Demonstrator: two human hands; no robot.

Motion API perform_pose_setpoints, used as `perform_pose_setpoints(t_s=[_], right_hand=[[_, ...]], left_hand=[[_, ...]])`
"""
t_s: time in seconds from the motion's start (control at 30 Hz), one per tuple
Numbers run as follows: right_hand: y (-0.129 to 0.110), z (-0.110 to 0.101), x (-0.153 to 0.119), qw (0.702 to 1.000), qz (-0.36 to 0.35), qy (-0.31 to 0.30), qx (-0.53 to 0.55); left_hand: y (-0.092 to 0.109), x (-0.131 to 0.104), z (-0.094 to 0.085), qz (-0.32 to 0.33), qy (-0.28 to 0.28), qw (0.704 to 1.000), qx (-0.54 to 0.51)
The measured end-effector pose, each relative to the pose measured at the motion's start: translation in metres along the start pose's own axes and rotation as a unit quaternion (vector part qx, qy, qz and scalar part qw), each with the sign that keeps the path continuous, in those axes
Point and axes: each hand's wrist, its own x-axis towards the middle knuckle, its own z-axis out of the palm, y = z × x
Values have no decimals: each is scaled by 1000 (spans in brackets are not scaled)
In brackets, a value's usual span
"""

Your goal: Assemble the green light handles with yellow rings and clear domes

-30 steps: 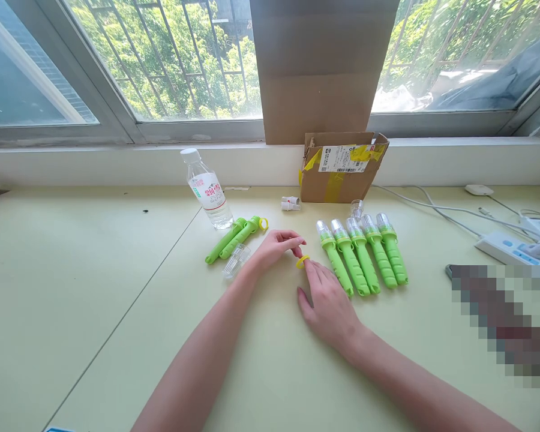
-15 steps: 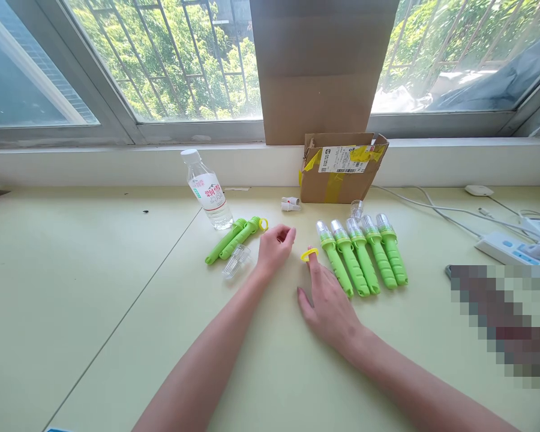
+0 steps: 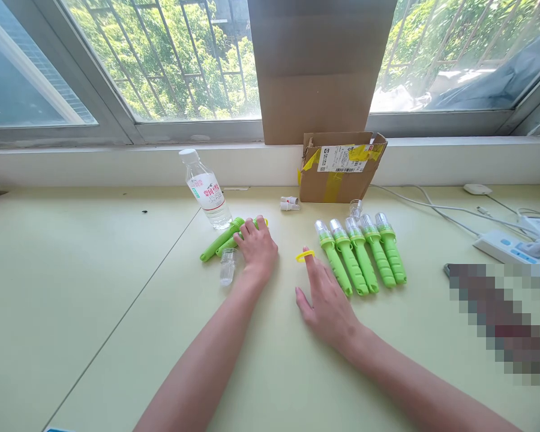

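My left hand (image 3: 257,249) is closed over a green torch-like handle (image 3: 226,245), covering much of it; a bit of yellow ring shows past the fingers. A second green handle (image 3: 220,241) lies beside it, and clear ribbed plastic caps (image 3: 227,267) rest just below. My right hand (image 3: 328,294) lies on the table with the index finger stretched out and thumb apart. A yellow ring (image 3: 305,256) sits around that index fingertip. To its right, several green lights with clear caps (image 3: 359,258) lie in a row.
A water bottle (image 3: 207,195) stands behind the left hand. Small white cylinders (image 3: 290,204), an open cardboard box (image 3: 337,171) and a clear cap (image 3: 355,209) sit toward the wall. Cables and a power strip (image 3: 508,249) lie right, near a pixelated object (image 3: 499,318).
My left hand has moved left and down onto a green handle, nudging the handles and the clear caps slightly left. The right hand stays nearly in place with the yellow ring on its finger.
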Motion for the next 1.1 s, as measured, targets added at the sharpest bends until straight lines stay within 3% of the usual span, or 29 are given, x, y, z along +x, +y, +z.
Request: perform_pose_setpoints(t_s=[0.27,0.53,0.8,0.97,1.1], right_hand=[[1,0,0,1000,5,-12,-7],[0,0,0,999,-6,44,23],[2,0,2,991,13,121,59],[5,1,3,984,35,162,73],[5,-1,4,979,34,183,82]], left_hand=[[-1,0,2,0,-23,1000,-12],[4,0,-3,95,24,988,-118],[16,-14,-11,294,175,912,-227],[21,-20,-12,391,207,859,-259],[23,-24,-13,416,220,841,-268]])
